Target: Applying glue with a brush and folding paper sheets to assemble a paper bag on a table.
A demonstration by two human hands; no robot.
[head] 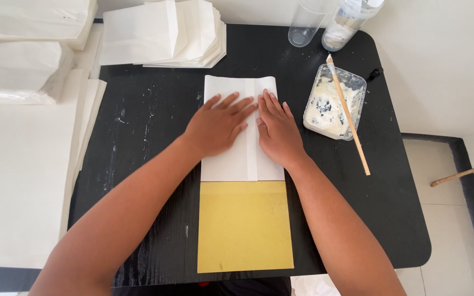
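Black table, rounded corners, surface scuffed white. Pale tiled floor right. Even, soft daylight.

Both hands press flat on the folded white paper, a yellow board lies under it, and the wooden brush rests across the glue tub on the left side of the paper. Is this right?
Not quite. The head view shows the glue tub, with the wooden brush across it, to the right of the folded white paper, not the left. The rest holds: left hand and right hand press flat, yellow board beneath.
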